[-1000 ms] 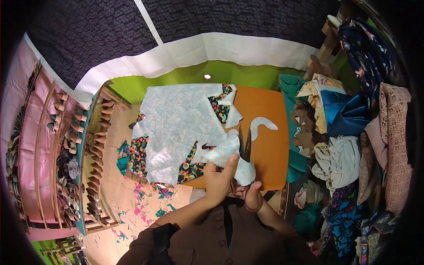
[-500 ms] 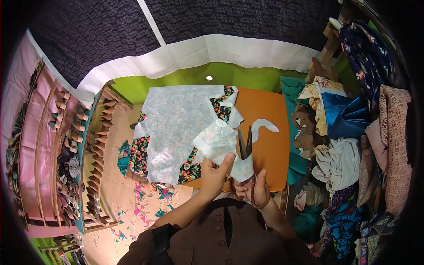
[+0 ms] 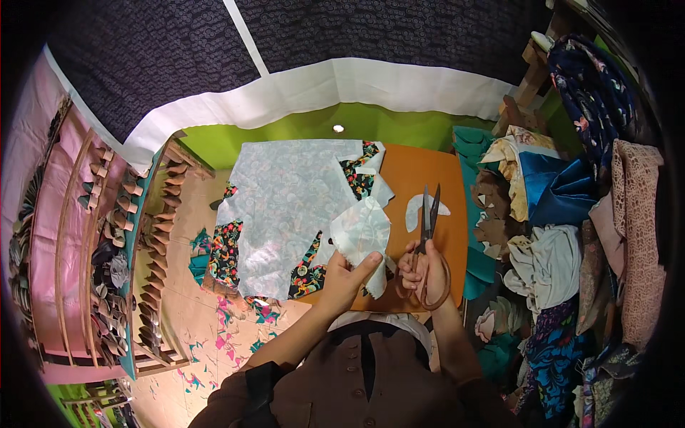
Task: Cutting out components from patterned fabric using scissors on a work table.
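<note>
My left hand (image 3: 349, 280) is closed on a small piece of pale fabric (image 3: 362, 232), thumb on top, held above the near edge of the orange table (image 3: 442, 171). To its right, my right hand (image 3: 421, 273) grips large scissors (image 3: 428, 222) by their brown handles; the dark blades point away from me and stand slightly apart, clear of the fabric. Beyond the blades lies a curved pale offcut (image 3: 416, 210). A broad pale sheet of fabric (image 3: 278, 200) covers the table's left part, with black floral fabric (image 3: 228, 250) showing at its cut edges.
Heaped cloths, including a blue satin one (image 3: 556, 182) and a white one (image 3: 546, 264), line the right side. At left stands a wooden rack (image 3: 153, 285) of shoe-shaped pieces. Colourful scraps (image 3: 228, 335) litter the floor. A dark patterned curtain (image 3: 385, 36) hangs at the back.
The scissors have come away from the pale piece and moved right, their blades closer together. My left hand still holds the piece, which now hangs more folded and downward.
</note>
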`<state>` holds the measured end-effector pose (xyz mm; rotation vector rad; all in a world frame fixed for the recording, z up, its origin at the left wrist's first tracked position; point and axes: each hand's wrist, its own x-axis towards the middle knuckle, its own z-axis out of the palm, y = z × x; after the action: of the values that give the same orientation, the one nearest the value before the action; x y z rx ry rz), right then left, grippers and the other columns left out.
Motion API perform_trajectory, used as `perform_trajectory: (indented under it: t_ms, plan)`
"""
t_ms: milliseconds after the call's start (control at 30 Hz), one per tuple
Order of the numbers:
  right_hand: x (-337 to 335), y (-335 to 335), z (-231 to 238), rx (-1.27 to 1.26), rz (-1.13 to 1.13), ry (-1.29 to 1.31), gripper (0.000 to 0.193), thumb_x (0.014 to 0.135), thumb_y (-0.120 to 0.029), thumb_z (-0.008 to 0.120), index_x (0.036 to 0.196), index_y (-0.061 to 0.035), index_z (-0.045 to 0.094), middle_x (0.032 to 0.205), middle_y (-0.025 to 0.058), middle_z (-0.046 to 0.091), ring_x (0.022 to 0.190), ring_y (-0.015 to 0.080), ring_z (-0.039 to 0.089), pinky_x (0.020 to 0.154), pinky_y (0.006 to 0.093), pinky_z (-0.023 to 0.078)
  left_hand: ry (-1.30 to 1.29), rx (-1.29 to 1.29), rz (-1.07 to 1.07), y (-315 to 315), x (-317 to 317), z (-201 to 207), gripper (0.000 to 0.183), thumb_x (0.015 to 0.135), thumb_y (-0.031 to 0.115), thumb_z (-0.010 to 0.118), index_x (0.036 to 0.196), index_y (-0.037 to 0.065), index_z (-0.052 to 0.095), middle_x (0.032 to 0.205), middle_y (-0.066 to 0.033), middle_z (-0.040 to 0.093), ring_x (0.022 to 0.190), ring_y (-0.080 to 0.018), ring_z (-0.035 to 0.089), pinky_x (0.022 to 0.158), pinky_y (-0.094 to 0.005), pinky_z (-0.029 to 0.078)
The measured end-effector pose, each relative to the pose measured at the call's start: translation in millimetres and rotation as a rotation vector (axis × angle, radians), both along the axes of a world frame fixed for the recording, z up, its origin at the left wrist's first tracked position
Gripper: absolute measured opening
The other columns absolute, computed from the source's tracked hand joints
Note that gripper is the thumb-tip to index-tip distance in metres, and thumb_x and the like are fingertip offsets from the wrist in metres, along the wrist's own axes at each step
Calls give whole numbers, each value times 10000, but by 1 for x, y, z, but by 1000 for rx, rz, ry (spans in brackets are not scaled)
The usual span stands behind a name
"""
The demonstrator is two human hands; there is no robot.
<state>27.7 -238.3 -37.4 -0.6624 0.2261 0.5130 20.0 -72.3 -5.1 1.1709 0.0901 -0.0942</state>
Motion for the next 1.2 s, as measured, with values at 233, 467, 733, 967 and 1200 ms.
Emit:
perform_trajectory:
  t_ms: [233,467,733,967,1200]
  plan:
    - [-4,9,12,-23,-168,-78,141,846,-162,487,951,-99,416,634,-16,385,464,36,318,404,177,276,85,46,-280,12,4,-1,381,766,143,626,1088,28,456,975,-26,539,879,-97,505,749,-242,412]
    - [3,14,26,-200,-242,-158,227,788,-24,526,954,-106,394,698,-5,447,456,41,326,397,184,279,-18,251,-580,28,14,3,454,736,121,637,1138,33,447,1002,-28,542,900,-103,497,790,-245,397]
    - [15,20,22,-295,-331,-125,305,721,0,608,880,-95,366,662,-21,388,415,40,341,348,182,281,-49,495,-219,33,29,-27,208,797,181,573,924,23,524,727,24,486,683,-56,457,634,-200,388]
    - [20,31,5,-430,-389,-130,273,750,-61,607,854,-77,355,629,15,467,353,63,369,335,194,308,392,64,-465,12,7,-35,287,877,326,416,948,67,519,832,15,519,746,-77,457,645,-233,396]
    - [15,42,7,-558,-413,-196,258,747,-13,597,847,-79,369,617,28,493,397,59,415,354,175,329,348,-411,-255,0,7,-34,192,862,237,477,934,59,490,904,-16,530,828,-89,478,731,-261,387]
